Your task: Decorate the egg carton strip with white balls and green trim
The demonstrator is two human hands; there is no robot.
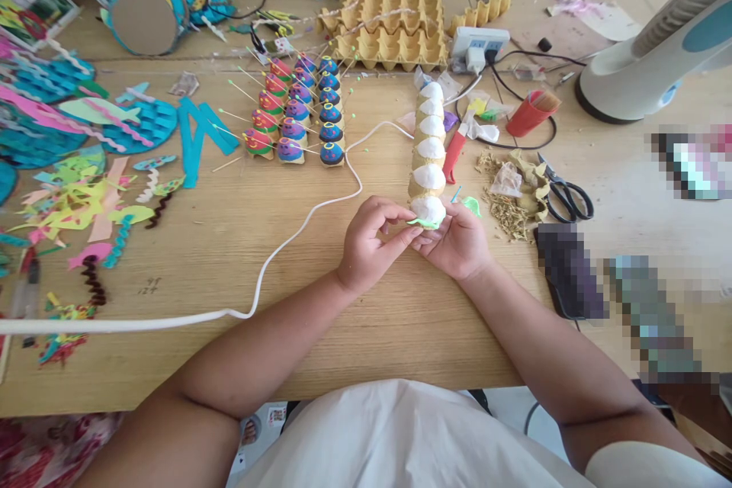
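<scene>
A strip of egg carton [419,178], its cups topped with white domes [430,127], runs away from me across the table. My left hand [371,240] pinches a thin light-green piece of what looks like clay [424,223] at the front of the nearest dome, thumb and forefinger against it. From the right, my right hand [460,240] holds the near end of the strip, with the palm up and fingers partly hidden under it. Just beyond that hand lie a green lump [472,206] and a small blue stick.
Painted egg-carton rows [294,110] with thin sticks poking out stand left of centre. A white cable [303,225] crosses the table. Scissors [569,198], carton scraps [508,206] and a phone-like dark object [572,271] lie right. Paper cutouts [97,198] cover the left.
</scene>
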